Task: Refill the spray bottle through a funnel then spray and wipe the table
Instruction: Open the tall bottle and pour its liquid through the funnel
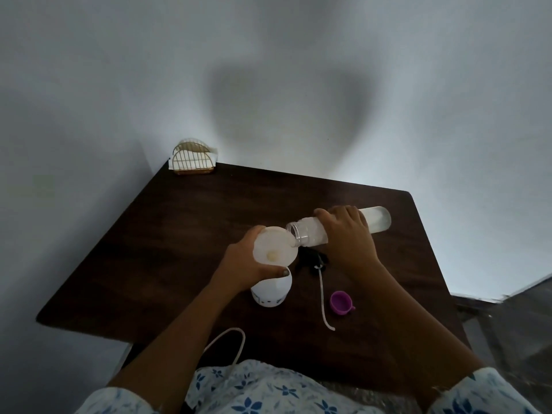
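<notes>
White funnel point(274, 245), seemingly atop spray bottle point(270, 291)

Purple cap point(341, 302); dark brown table point(185, 234); blue-flowered white sleeves point(484, 392); gold rack point(192, 158).

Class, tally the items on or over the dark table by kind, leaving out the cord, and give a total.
Bottles: 2 (spray bottle, clear bottle)
Funnel: 1
Purple cap: 1
Spray head: 1
Napkin holder: 1
Total: 6

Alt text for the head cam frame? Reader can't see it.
The right hand tips a clear bottle into a funnel that the left hand holds on a white spray bottle, on a dark table. A black spray head and a purple cap lie beside it.
</notes>
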Tool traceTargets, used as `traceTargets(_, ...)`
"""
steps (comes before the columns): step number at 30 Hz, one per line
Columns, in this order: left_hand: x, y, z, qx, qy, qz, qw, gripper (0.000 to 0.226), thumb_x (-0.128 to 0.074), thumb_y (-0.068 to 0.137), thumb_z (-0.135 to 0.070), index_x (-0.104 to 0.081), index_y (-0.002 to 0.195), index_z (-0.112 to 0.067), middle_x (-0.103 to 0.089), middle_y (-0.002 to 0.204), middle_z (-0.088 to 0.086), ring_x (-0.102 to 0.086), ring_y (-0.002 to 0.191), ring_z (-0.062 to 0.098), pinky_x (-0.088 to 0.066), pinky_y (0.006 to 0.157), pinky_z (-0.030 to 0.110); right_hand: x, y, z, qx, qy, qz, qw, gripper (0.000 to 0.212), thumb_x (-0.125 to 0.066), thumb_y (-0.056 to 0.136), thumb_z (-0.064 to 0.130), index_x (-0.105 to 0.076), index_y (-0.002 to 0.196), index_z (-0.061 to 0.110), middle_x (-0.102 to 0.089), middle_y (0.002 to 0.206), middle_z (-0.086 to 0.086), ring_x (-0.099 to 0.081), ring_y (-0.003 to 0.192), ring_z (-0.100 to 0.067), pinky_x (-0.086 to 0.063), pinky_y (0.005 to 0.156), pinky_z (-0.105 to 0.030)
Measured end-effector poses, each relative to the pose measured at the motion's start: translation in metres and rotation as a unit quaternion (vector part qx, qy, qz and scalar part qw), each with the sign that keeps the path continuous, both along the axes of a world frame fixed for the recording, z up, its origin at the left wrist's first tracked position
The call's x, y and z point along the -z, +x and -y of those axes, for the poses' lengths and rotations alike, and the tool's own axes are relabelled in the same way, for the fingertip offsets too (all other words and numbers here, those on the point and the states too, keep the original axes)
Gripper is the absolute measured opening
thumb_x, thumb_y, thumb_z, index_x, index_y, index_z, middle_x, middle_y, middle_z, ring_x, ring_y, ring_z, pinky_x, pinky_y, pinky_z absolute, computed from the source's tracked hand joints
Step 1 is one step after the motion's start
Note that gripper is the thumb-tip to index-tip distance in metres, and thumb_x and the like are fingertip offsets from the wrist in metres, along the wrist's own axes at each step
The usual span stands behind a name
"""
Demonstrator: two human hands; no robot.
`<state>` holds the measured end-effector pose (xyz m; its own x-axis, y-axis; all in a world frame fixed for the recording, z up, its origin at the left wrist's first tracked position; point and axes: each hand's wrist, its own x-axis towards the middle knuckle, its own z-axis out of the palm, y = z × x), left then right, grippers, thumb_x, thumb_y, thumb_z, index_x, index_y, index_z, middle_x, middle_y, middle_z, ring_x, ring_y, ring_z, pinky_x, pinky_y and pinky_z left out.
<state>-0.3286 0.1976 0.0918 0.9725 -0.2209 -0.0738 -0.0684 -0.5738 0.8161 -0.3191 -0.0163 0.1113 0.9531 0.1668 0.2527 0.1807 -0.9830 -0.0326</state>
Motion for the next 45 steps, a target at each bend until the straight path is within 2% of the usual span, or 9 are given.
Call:
traceTargets(15, 0.003, -0.002, 0.001, -0.001, -0.010, -0.002, 1.000, 0.089, -0.084, 0.059, -0.037, -0.032, 0.132, -0.032, -0.044, 0.113, -0.011, -0.044, 0.103, 0.010, -0.042, 0.081, 0.026, 0.000, 0.003, -0.004, -0.006, -0.022, 0.008, 1.000, 0.065, -0.080, 0.068, 0.029, -0.050, 0.125, 0.020, -0.056, 0.121, -0.012, -0.047, 0.116, -0.032, -0.032, 0.104, -0.049)
traceTargets(22, 0.006, -0.001, -0.001, -0.004, -0.009, -0.006, 1.000, 0.091, -0.083, 0.058, -0.039, -0.031, 0.133, -0.033, -0.048, 0.124, -0.004, -0.044, 0.105, 0.011, -0.042, 0.081, 0.027, 0.000, 0.002, -0.004, -0.003, -0.014, -0.001, 1.000, 0.065, -0.079, 0.069, 0.029, -0.048, 0.125, 0.022, -0.055, 0.122, -0.010, -0.046, 0.117, -0.031, -0.032, 0.104, -0.048)
traceTargets(30, 0.008, 0.000, -0.001, 0.001, -0.001, -0.006, 1.000, 0.093, -0.083, 0.058, -0.040, -0.029, 0.134, -0.032, -0.047, 0.128, -0.002, -0.046, 0.110, 0.015, -0.043, 0.083, 0.028, 0.000, 0.000, -0.004, 0.001, -0.004, -0.011, 1.000, 0.063, -0.076, 0.072, 0.028, -0.047, 0.128, 0.021, -0.054, 0.124, -0.010, -0.044, 0.119, -0.030, -0.031, 0.105, -0.047)
traceTargets(38, 0.008, 0.002, 0.000, 0.003, 0.000, 0.000, 1.000, 0.092, -0.083, 0.059, -0.040, -0.031, 0.133, -0.031, -0.047, 0.120, -0.008, -0.044, 0.104, 0.010, -0.041, 0.080, 0.026, 0.001, 0.001, -0.004, 0.007, 0.005, -0.016, 1.000, 0.064, -0.077, 0.071, 0.030, -0.047, 0.127, 0.021, -0.055, 0.123, -0.009, -0.045, 0.118, -0.029, -0.033, 0.104, -0.046)
traceTargets(45, 0.011, 0.004, 0.000, 0.000, 0.005, -0.004, 1.000, 0.093, -0.083, 0.057, -0.042, -0.030, 0.133, -0.034, -0.049, 0.127, -0.003, -0.047, 0.106, 0.013, -0.042, 0.080, 0.027, 0.001, 0.001, -0.002, 0.010, 0.005, -0.024, 1.000, 0.065, -0.076, 0.072, 0.032, -0.045, 0.128, 0.022, -0.054, 0.124, -0.009, -0.044, 0.119, -0.029, -0.033, 0.104, -0.045)
